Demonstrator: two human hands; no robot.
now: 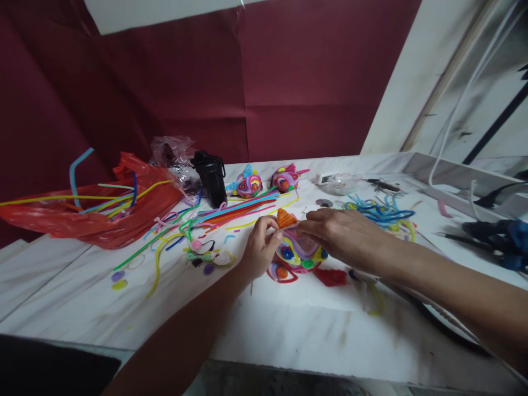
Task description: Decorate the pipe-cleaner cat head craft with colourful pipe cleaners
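Note:
A multicoloured craft piece of coiled fuzzy stems (pixel 303 253) lies on the white table, with blue, green and orange round spots, a red flap (pixel 331 277) at its lower right and an orange ridged triangle (pixel 286 218) at its top. My left hand (pixel 262 245) pinches the piece at its upper left, thumb and fingers beside the base of the orange triangle. Bent over its upper right edge, my right hand (pixel 330 231) has its fingers together at the piece; whatever its fingertips hold is hidden.
Two similar craft pieces (pixel 249 184) (pixel 285 179) sit at the back beside a black bottle (pixel 212 179). A red plastic bag (pixel 140 209) with fuzzy stems lies left. Loose stems (pixel 243 212) are spread mid-table; blue and yellow ones (pixel 377 212) lie right, near a clear package (pixel 342 182).

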